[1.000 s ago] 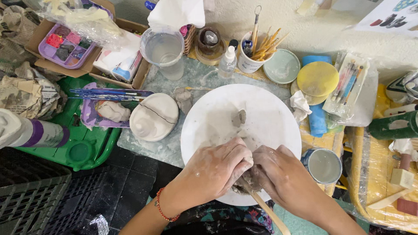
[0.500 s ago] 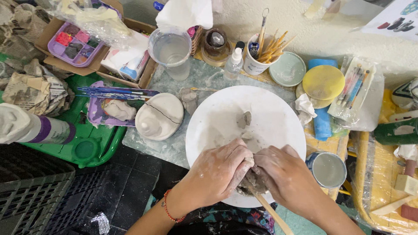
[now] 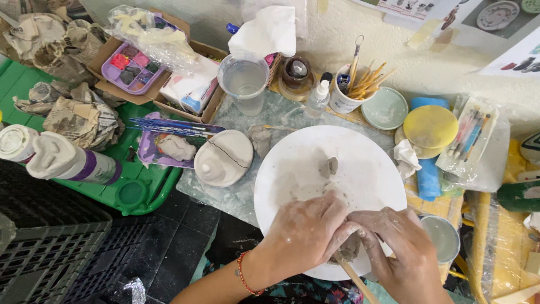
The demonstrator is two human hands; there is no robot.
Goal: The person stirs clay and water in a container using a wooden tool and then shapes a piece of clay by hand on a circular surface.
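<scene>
A wet grey clay lump [image 3: 350,247], rough and mostly hidden, sits at the near edge of the round white board [image 3: 292,169], with the left hand [image 3: 306,233] and right hand [image 3: 402,253] pressed together and clamped around it. A wooden stick [image 3: 355,281] juts out beneath the hands. Since half a second ago the grip and the lump's place on the board are unchanged.

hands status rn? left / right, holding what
Left hand: closed around the grey clay lump over the white round board.
Right hand: closed on the same clay lump; a wooden stick pokes out below.
</scene>
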